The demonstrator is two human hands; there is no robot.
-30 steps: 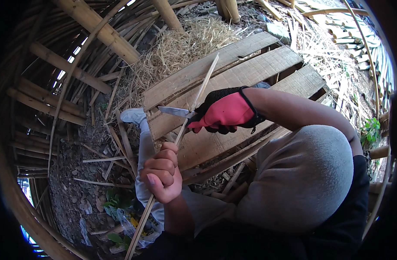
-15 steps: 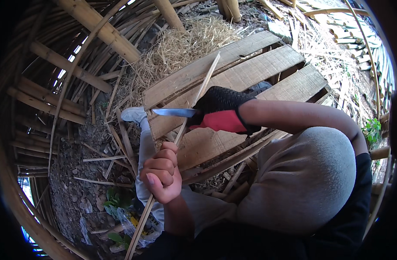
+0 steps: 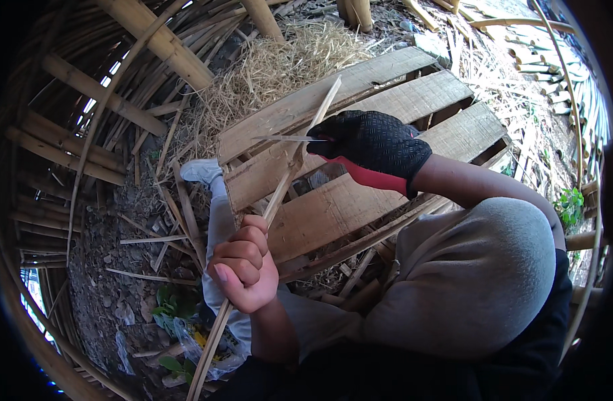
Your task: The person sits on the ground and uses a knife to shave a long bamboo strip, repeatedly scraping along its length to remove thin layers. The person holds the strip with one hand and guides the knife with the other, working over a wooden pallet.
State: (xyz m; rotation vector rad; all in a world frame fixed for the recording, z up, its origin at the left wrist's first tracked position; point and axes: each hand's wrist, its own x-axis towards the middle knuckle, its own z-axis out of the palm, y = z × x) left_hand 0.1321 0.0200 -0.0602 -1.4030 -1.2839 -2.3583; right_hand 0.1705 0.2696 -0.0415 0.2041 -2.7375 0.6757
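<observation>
My bare left hand (image 3: 243, 267) is closed in a fist round a long split bamboo strip (image 3: 280, 194). The strip slants from the lower edge up across the wooden slats to the far side. In a black and red glove, my right hand (image 3: 366, 147) grips a knife whose handle is hidden in the fingers. The thin knife blade (image 3: 280, 138) points left, seen nearly edge-on, and crosses the strip beyond my left hand. A small raised sliver or notch shows on the strip just below the blade.
A slatted wooden pallet (image 3: 346, 207) lies under the hands. Beyond it is a heap of pale shavings (image 3: 280, 73). Bamboo poles (image 3: 156, 43) stand at the left, with cut bamboo (image 3: 550, 73) at the far right. My bent knee (image 3: 480, 267) rises at the right; a plastic bag (image 3: 193, 341) lies lower left.
My right hand has moved slightly up along the strip and rolled, so the blade now shows edge-on and the glove's back faces up. My left hand keeps its grip, shifted slightly left.
</observation>
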